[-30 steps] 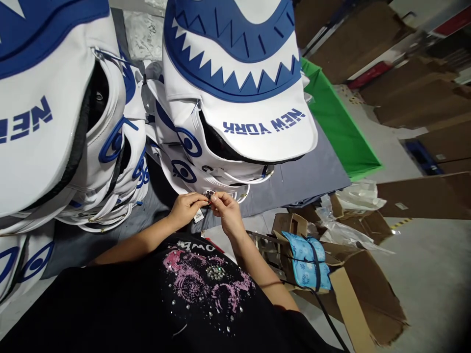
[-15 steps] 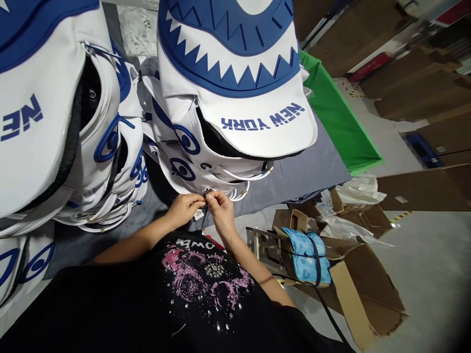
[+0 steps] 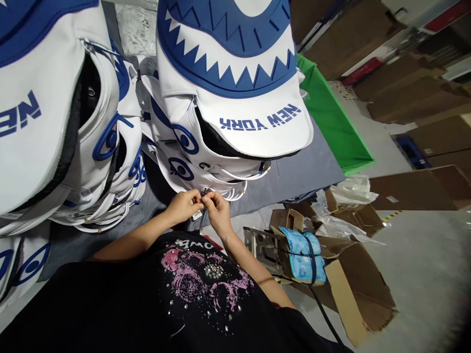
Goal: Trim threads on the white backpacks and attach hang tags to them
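Observation:
Both hands meet at the near edge of a stack of white and blue bags point(image 3: 235, 78) with a toothed pattern and "NEW YORK" lettering. My left hand point(image 3: 185, 206) is closed in a pinch, its fingertips touching those of the other hand. My right hand point(image 3: 218, 211) pinches too, at a small dark metal piece point(image 3: 204, 191) by the lowest bag's edge; what exactly the fingers hold is too small to make out. Just below the fingertips hangs a white tag point(image 3: 196, 214) with dark print, partly covered by the left hand.
A second stack of the same bags point(image 3: 40, 162) stands on the left of the grey-covered table point(image 3: 294, 171). Behind on the right is a green bin point(image 3: 331, 117). Open cardboard boxes point(image 3: 362, 279), plastic wrap point(image 3: 353, 189) and a blue patterned cushion point(image 3: 303, 255) on a chair are at right.
The view has shifted slightly, so the surroundings sit a little further left. Both hands stay together at the same spot, fingers still pinched.

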### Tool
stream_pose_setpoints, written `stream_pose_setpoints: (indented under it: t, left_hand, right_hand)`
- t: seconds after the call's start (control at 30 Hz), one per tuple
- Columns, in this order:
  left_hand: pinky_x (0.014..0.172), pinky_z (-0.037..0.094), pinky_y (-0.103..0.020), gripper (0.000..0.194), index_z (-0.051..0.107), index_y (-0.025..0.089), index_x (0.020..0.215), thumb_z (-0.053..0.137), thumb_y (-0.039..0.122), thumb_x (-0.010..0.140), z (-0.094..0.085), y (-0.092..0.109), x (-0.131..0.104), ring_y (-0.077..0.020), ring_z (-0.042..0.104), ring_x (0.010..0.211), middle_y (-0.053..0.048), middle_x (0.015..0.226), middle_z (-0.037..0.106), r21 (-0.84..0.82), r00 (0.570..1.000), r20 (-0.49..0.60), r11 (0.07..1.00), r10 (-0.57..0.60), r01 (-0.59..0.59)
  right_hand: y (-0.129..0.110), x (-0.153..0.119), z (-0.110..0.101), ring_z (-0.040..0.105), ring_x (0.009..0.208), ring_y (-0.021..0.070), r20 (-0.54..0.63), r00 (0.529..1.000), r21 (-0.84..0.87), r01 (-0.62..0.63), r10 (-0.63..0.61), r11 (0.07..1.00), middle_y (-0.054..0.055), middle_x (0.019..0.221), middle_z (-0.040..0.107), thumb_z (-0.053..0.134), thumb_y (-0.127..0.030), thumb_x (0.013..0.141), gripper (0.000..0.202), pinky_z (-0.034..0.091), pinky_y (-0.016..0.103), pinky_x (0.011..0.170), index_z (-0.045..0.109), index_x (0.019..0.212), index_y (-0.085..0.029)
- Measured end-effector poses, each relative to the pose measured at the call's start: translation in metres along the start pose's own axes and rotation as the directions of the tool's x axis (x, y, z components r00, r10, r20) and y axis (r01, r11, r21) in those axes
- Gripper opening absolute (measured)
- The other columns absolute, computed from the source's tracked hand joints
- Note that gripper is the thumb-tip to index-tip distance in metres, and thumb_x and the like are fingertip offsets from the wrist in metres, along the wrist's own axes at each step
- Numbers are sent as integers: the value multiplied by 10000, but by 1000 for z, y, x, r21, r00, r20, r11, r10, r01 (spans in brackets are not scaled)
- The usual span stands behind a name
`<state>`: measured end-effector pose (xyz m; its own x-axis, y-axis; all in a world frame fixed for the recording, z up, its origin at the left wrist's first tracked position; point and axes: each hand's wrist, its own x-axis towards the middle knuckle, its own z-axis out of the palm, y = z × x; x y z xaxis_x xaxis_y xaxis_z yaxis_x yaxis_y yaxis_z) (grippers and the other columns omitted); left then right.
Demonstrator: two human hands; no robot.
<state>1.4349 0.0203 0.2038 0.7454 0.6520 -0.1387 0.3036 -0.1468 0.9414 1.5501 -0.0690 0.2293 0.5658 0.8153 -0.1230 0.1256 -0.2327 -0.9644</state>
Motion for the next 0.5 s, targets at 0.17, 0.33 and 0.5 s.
stream_pose_setpoints:
  t: [0.17,0.33,0.5]
  left_hand:
    - [590,308,-238,44,660,200,759,645,209,800,-2,-1,0,-117,482,588,46,635,580,104,998,11,992,67,-68]
    - [596,311,-252,136,632,197,673,616,188,807,1,-1,-2,-130,508,606,25,642,596,178,994,-41,980,98,-89]
    - [548,302,-229,189,549,186,630,692,174,753,4,-1,1,-103,470,541,54,576,536,144,994,-95,989,48,-34]
  right_hand:
    - [1,0,-1,492,688,153,25,999,-30,22,-21,999,-12,706,552,621,-362,807,175,403,293,691,568,730,-214]
    - [3,-1,0,505,689,153,15,998,-88,69,-68,994,-11,715,571,610,-354,822,173,399,289,681,573,725,-216]
    - [5,0,0,512,684,153,-7,998,-92,58,-59,994,-10,705,582,621,-353,798,166,401,290,680,586,718,-212]
